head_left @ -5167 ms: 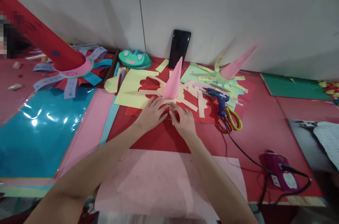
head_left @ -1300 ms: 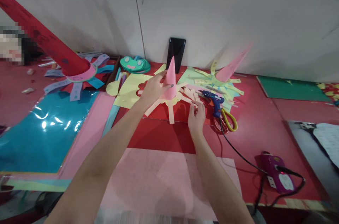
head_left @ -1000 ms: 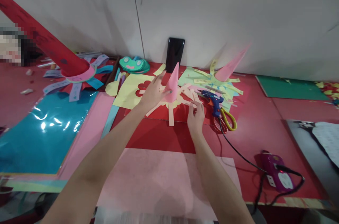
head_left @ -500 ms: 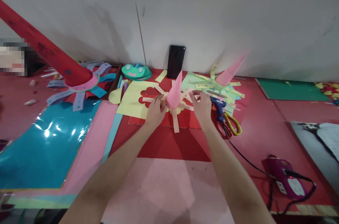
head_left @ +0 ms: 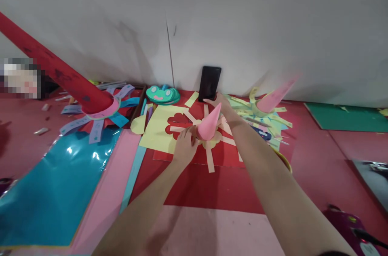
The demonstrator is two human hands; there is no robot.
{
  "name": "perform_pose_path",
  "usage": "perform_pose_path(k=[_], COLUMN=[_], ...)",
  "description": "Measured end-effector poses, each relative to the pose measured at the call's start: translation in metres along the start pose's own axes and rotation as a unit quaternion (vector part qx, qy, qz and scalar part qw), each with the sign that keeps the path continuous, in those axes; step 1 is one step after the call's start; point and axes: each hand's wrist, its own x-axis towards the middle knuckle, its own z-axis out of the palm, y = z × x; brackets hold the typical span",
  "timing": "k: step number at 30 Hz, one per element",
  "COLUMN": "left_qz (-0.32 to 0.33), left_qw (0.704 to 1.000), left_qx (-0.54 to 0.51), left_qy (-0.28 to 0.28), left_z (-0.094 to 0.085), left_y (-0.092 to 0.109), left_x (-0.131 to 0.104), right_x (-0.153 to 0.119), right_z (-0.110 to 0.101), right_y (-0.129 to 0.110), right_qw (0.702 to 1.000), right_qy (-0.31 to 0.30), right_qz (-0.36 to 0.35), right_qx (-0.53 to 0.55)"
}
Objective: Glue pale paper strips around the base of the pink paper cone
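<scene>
A pink paper cone stands on a pale yellow scalloped base, with pale paper strips fanning out around it. My left hand is closed at the left side of the cone's base; its fingertips are partly hidden and what they grip is too small to make out. Behind the cone, my right hand reaches to the lower edge of a black phone that leans on the wall. An index finger points left along that edge, while the other fingers are mostly hidden.
A tall red cone with purple and blue strips leans at the left, beside blue glossy sheets. Green frog cutouts lie near the wall. At right are another pink cone, yellow-handled scissors and a purple device.
My right hand has moved from the strips right of the cone up and forward to the phone. My left hand stays by the cone's base. The view has shifted a little.
</scene>
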Motion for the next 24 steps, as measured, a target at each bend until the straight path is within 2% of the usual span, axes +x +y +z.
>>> perform_pose_path(k=[5,14,20,24], left_qz=[0.004,0.007,-0.001,-0.006], left_qw=[1.0,1.0,1.0,1.0], left_qx=[0.017,0.008,0.01,0.009], left_qy=[-0.004,-0.012,-0.012,-0.021], left_z=[-0.0014,-0.0029,-0.0034,-0.0056], left_y=[0.0015,0.0035,0.0041,0.0065], left_x=[-0.0011,-0.0013,-0.0008,-0.0007], right_x=[0.0072,0.0041,0.0036,0.0049], right_z=[-0.0015,-0.0057,0.0001,0.0024], right_y=[-0.0059,-0.0072,-0.0046,-0.0011], right_qw=[0.998,0.997,0.994,0.996], right_qy=[-0.017,-0.021,-0.011,-0.009], right_qz=[0.03,0.008,0.0,-0.017], right_qx=[-0.043,-0.075,-0.108,-0.093])
